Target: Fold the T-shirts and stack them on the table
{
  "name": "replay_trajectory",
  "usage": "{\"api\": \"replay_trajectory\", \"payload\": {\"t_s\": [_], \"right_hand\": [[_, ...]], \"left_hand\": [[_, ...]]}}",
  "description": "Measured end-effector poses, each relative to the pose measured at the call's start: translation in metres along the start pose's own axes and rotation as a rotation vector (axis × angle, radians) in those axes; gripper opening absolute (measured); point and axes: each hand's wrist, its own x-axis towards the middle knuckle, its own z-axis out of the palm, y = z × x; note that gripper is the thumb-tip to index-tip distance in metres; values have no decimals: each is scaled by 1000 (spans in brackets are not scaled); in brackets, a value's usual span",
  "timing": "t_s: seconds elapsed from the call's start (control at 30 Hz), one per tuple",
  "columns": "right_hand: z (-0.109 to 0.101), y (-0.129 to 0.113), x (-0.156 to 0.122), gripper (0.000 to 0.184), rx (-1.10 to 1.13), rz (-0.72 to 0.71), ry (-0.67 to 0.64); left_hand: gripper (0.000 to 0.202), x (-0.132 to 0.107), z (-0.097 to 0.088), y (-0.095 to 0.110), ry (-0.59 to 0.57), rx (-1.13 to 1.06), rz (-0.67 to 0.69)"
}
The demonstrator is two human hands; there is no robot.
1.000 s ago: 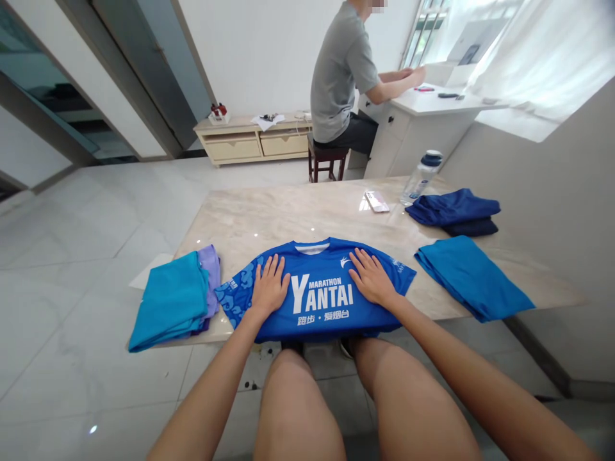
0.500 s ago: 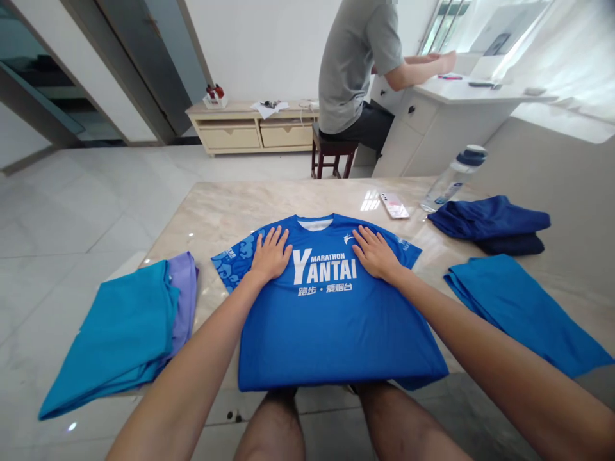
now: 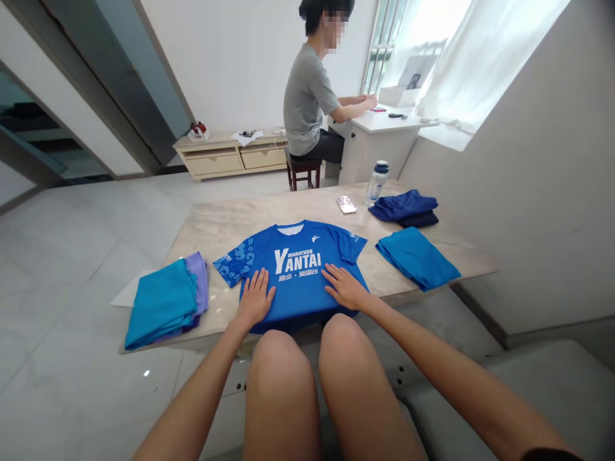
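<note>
Blue Yantai Marathon T-shirt (image 3: 302,296) lies face up in the middle, collar at far side; its near hem runs down at the surface's near edge, partly hidden by the knees (image 3: 281,365). Palm undersides can't be seen; both forearms are cut off at the bottom of view, w/ a bit of dark fabric (image 3: 548,454) at lower right. Small items by the far person (image 3: 307,105) are too small to ID.

Left hand (image 3: 255,296): open, flat on shirt's near-left part, fingers spread & pointing far. Right hand (image 3: 346,286): also open & flat, on shirt's right part just beside the small lettering, fingers angled far-left.

Surface (image 3: 225,218): marbled, beige. At left, folded teal garment (image 3: 163,298) on lavender garment (image 3: 202,282); at right, folded blue garment (image 3: 418,256), w/ crumpled navy garment (image 3: 406,205) farther back. Phone (image 3: 346,205) & water bottle (image 3: 377,182) near far edge.

Bkgd: person in grey tee sits on dark stool (image 3: 305,166), forearms on white cabinet (image 3: 369,150); low wooden TV unit (image 3: 216,165) to the left, white curtain (image 3: 490,61) far right.
</note>
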Motion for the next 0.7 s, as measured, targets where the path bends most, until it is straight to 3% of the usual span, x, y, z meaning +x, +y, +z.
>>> {"api": "replay_trajectory", "payload": {"t_s": [0.13,0.23,0.37,0.5,0.6,0.7], "right_hand": [[-27,8,-16,58,106,-34,-123],[-44,19,-21,42,201,37,-91],[-63,49,-15,30,250,479,114],[-67,86,5,39,212,818,181],[-56,105,22,58,161,1039,221],[-39,117,34,65,108,1116,264]], "left_hand": [[71,-19,-3,6,-53,12,-3],[69,-29,-11,7,-96,38,13],[55,-30,-40,7,-139,67,68],[36,-19,-62,2,-106,31,-2],[38,-8,-60,-8,-99,3,-146],[42,0,-48,-21,-55,9,-234]]}}
